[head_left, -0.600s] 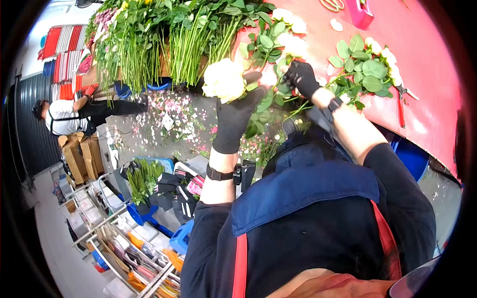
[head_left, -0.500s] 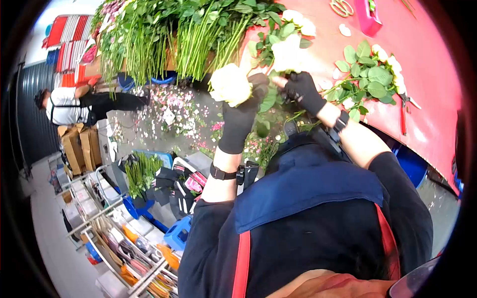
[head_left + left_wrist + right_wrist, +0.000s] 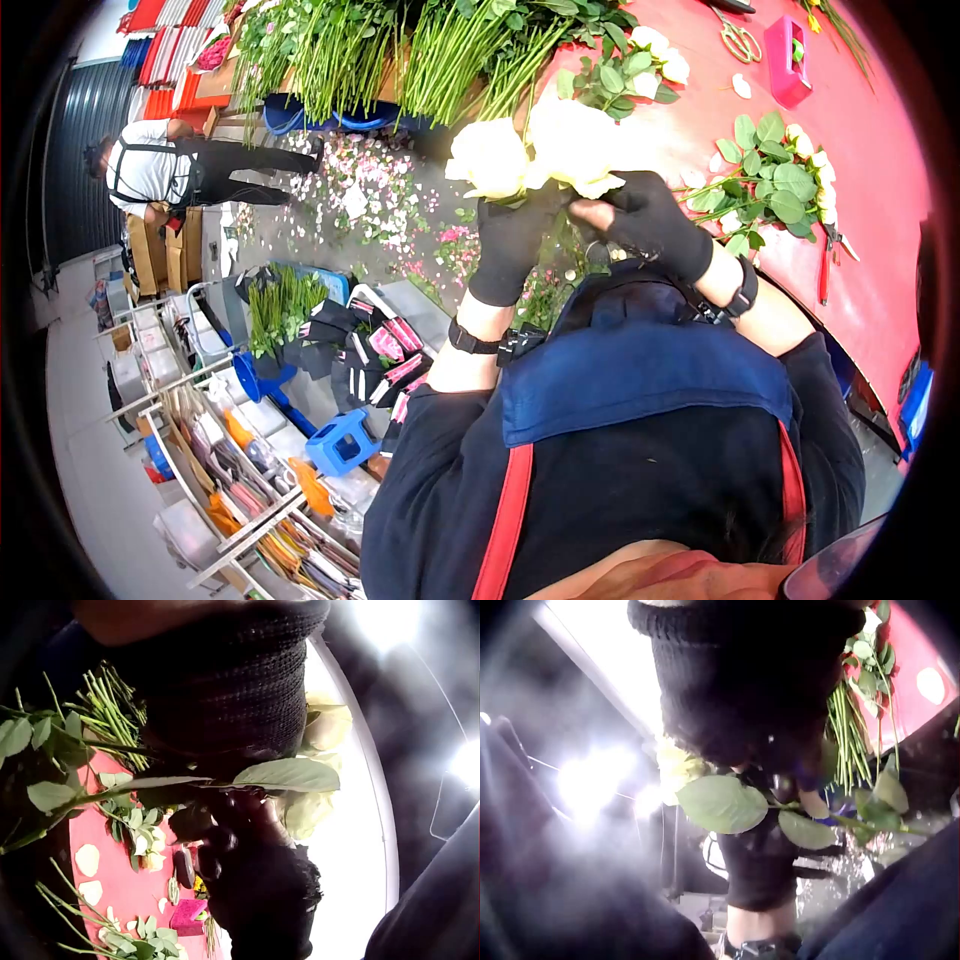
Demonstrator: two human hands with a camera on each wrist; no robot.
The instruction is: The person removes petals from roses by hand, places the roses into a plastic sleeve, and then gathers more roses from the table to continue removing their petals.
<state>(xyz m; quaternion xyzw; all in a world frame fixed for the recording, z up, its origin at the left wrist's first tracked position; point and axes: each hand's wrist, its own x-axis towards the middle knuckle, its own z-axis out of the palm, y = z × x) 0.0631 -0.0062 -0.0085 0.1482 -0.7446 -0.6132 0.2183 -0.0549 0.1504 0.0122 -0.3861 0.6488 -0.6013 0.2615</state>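
Two pale cream roses stand side by side in the head view, the left bloom [image 3: 488, 158] touching the right bloom [image 3: 575, 148]. My black-gloved left hand [image 3: 518, 240] grips stems just below them. Close against it, my gloved right hand [image 3: 660, 228] has its fingers curled at the stem of the right bloom. The left wrist view shows a long leaf [image 3: 289, 775] between the hands and the right hand [image 3: 262, 889] beside the blooms. In the right wrist view, leaves [image 3: 721, 804] hang from a stem under the right hand [image 3: 750, 682]. Fingertips are partly hidden.
Leafy rose bunches [image 3: 785, 185], red-handled pruners [image 3: 828, 262], scissors [image 3: 741, 42] and a pink container [image 3: 787, 65] lie on the red table [image 3: 880, 200]. Long green stems [image 3: 440, 60] overhang its edge. Petals cover the floor; a person [image 3: 150, 170] stands beyond.
My right hand has come in to my left hand, and the right bloom now touches the left one. The head view has shifted, and the person beyond has changed posture.
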